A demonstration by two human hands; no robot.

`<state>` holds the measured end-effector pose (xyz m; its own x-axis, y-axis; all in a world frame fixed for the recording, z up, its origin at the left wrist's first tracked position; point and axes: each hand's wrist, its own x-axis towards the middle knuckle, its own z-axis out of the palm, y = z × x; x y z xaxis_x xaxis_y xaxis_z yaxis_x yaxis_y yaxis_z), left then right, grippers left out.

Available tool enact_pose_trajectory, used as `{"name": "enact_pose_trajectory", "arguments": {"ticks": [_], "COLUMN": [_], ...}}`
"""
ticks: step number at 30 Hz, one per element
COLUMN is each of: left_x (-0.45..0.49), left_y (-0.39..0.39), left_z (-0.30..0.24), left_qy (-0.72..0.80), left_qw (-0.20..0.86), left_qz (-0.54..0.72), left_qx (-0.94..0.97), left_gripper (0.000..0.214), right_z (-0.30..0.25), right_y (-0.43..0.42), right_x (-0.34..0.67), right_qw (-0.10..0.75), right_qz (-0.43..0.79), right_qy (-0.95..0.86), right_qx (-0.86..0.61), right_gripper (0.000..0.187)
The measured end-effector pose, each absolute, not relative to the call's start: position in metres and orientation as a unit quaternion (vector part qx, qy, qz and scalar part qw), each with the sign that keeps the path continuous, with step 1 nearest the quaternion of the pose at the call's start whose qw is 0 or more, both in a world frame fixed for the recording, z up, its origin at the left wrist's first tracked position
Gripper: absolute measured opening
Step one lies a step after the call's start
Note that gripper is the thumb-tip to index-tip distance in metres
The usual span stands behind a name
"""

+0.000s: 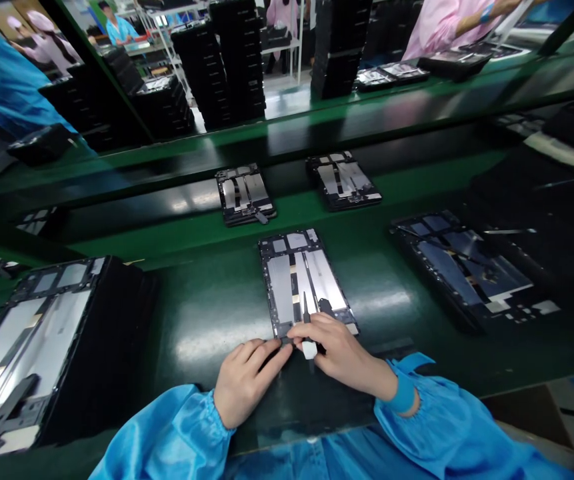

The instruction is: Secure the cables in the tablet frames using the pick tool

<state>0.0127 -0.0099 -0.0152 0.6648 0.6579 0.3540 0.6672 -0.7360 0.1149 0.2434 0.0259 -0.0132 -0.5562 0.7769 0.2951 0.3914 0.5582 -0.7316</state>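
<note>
An open tablet housing lies flat on the dark belt directly in front of me, with silver panels and a black frame. My left hand has its fingers on the frame's near edge. My right hand is shut on a small tool with a white grip and a thin black tip. The tip points up over the housing's lower end. My fingers hide that end of the housing.
Similar housings lie on the green-edged belt, with a large one at left and another at right. Beyond the belt stand tall black stacks. Co-workers in blue and pink smocks work farther back.
</note>
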Motion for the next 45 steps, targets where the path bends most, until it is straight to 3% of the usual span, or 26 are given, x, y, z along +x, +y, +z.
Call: {"name": "enact_pose_trajectory", "arguments": {"ticks": [9,13,15,22,29,45], "left_x": [0.013,0.016,0.018,0.023,0.022,0.024], "left_y": [-0.005,-0.006,-0.008,-0.01,-0.009,-0.008], "left_z": [-0.015,-0.017,-0.017,-0.017,-0.017,-0.019], "left_qy": [-0.341,-0.35,-0.358,-0.37,-0.372,-0.373], "left_qw": [0.028,0.02,0.017,0.015,0.0,-0.003], "left_qz": [-0.177,-0.151,-0.149,-0.165,-0.176,-0.21], "left_qx": [-0.923,-0.924,-0.922,-0.914,-0.911,-0.904], "left_gripper": [0.035,0.037,0.035,0.033,0.033,0.03], "right_z": [-0.013,-0.007,-0.001,0.004,-0.008,-0.001], "right_y": [0.027,0.026,0.023,0.006,0.005,0.012], "right_x": [0.244,0.248,0.254,0.268,0.258,0.275], "right_qw": [0.307,0.328,0.35,0.349,0.337,0.319], "right_qz": [0.314,0.32,0.355,0.517,0.518,0.504], "right_qy": [-0.825,-0.814,-0.785,-0.667,-0.62,-0.636], "right_qx": [-0.356,-0.357,-0.367,-0.408,-0.483,-0.49], "right_gripper": [0.056,0.037,0.028,0.034,0.01,0.012]}}
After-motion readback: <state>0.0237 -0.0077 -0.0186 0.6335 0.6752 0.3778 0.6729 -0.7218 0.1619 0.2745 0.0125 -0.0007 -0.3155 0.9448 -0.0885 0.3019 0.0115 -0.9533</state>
